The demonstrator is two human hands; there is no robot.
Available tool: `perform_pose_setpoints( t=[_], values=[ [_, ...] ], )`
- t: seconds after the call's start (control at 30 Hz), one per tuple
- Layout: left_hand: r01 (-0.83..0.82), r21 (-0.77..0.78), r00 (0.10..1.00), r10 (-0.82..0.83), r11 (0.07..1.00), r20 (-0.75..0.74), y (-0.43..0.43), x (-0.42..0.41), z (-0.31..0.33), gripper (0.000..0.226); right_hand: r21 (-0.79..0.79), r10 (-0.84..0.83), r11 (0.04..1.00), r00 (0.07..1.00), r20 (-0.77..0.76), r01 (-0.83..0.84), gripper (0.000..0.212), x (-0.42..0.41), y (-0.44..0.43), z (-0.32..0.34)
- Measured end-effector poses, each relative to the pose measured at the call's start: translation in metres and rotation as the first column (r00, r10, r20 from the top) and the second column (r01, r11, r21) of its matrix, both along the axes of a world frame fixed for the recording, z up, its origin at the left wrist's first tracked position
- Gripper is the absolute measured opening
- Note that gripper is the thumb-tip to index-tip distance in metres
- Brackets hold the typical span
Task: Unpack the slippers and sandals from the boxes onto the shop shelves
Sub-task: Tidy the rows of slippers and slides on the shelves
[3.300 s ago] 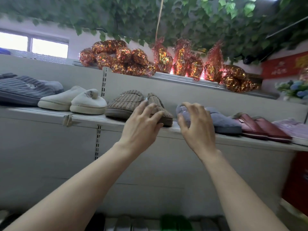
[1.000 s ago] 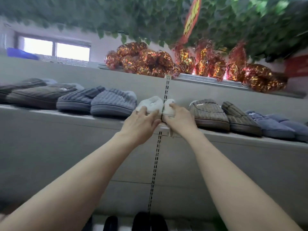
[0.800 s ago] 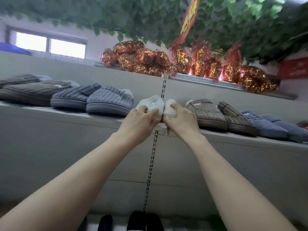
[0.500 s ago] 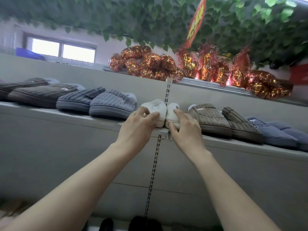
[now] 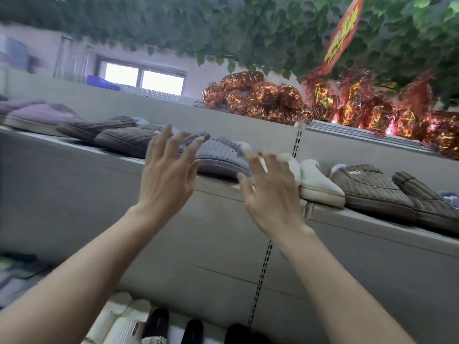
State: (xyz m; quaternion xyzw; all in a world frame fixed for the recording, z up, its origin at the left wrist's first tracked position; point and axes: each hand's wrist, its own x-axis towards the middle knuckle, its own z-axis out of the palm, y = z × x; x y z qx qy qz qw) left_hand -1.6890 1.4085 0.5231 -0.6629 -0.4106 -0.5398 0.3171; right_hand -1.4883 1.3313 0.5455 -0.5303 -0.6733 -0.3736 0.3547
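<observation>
1. Left hand [image 5: 166,177] and right hand [image 5: 270,194]: fingers spread, gripping nothing.
2. White slippers [image 5: 318,181] sit on the shelf [image 5: 218,186], at the right hand's 3 o'clock.
3. Red hanging sign [image 5: 344,33], 1 o'clock: yellow writing unreadable.

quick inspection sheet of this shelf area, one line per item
surface: grey metal shelf, slippers in a row along it
job's things: white slippers by the upright joint; grey ribbed slippers to their left; brown ribbed slippers to their right; dark brown pair further left
clutter: foil-wrapped packs on the shelf top
grippers: left hand and right hand both open, fingers spread, holding nothing, raised before the grey and white slippers
cables: nothing seen
surroundings: ivy leaves overhead, red hanging sign, window, white and black footwear on a lower shelf
</observation>
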Motion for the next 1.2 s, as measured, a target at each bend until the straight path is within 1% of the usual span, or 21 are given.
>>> perform_pose_setpoints(
  t=[0.03,0.07,0.13,0.2,0.3,0.4,0.53,0.63,0.73,0.8,0.87,0.97,1.07,1.13,1.2],
  values=[
    [-0.037,-0.072,0.999,0.035,0.997,-0.026,0.012,-0.016,-0.004,0.045,-0.029,0.024,0.999,1.0,0.009,-0.023,0.049,-0.018,0.012,-0.004],
    [-0.041,-0.13,0.998,0.034,0.991,-0.055,0.022,-0.028,-0.008,0.045,-0.055,0.032,0.998,0.999,0.004,-0.032,0.048,-0.034,0.025,-0.007],
    [0.015,-0.165,0.994,-0.033,0.986,-0.102,0.04,-0.043,-0.013,0.044,-0.099,0.005,0.995,0.999,-0.033,-0.008,0.05,-0.058,0.048,-0.011],
    [0.068,-0.126,0.988,-0.084,0.99,-0.132,0.051,-0.048,-0.014,0.042,-0.137,-0.043,0.99,0.995,-0.088,0.03,0.052,-0.067,0.067,-0.011],
    [0.135,-0.054,0.979,-0.142,0.989,-0.146,0.062,-0.05,-0.014,0.044,-0.157,-0.073,0.986,0.986,-0.147,0.049,0.04,-0.066,0.082,-0.012],
    [0.156,-0.008,0.977,-0.155,0.988,-0.148,0.067,-0.053,-0.01,0.048,-0.147,-0.076,0.988,0.977,-0.198,0.047,0.034,-0.074,0.082,-0.014],
    [0.193,-0.001,0.97,-0.191,0.981,-0.149,0.069,-0.057,-0.008,0.054,-0.104,-0.06,0.994,0.969,-0.241,0.035,0.03,-0.083,0.076,-0.015],
    [0.194,0.01,0.963,-0.188,0.981,-0.191,0.069,-0.061,-0.003,0.053,-0.094,-0.081,0.994,0.958,-0.274,0.057,0.026,-0.09,0.072,-0.014],
    [0.147,0.019,0.954,-0.137,0.989,-0.265,0.062,-0.061,0.003,0.049,-0.08,-0.11,0.993,0.933,-0.342,0.088,0.027,-0.099,0.07,-0.013],
    [0.126,0.035,0.939,-0.108,0.991,-0.328,0.059,-0.061,0.005,0.044,-0.085,-0.125,0.991,0.927,-0.354,0.101,0.03,-0.102,0.07,-0.011],
    [0.121,0.024,0.93,-0.105,0.992,-0.352,0.056,-0.061,0.007,0.044,-0.108,-0.122,0.99,0.929,-0.351,0.09,0.028,-0.102,0.069,-0.008],
    [0.116,-0.023,0.937,-0.117,0.993,-0.33,0.052,-0.06,0.006,0.046,-0.137,-0.119,0.988,0.928,-0.352,0.075,0.026,-0.101,0.065,-0.007],
    [0.203,-0.081,0.942,-0.217,0.976,-0.257,0.051,-0.065,0.0,0.049,-0.139,-0.174,0.981,0.922,-0.345,0.133,0.026,-0.104,0.067,-0.009],
    [0.234,-0.072,0.949,-0.244,0.969,-0.198,0.052,-0.085,-0.001,0.048,-0.066,-0.212,0.977,0.938,-0.275,0.202,0.03,-0.117,0.071,-0.005],
    [0.193,-0.024,0.971,-0.194,0.981,-0.138,0.06,-0.122,0.003,0.047,0.021,-0.147,0.988,0.969,-0.2,0.154,0.033,-0.144,0.073,0.003]
  ],
)
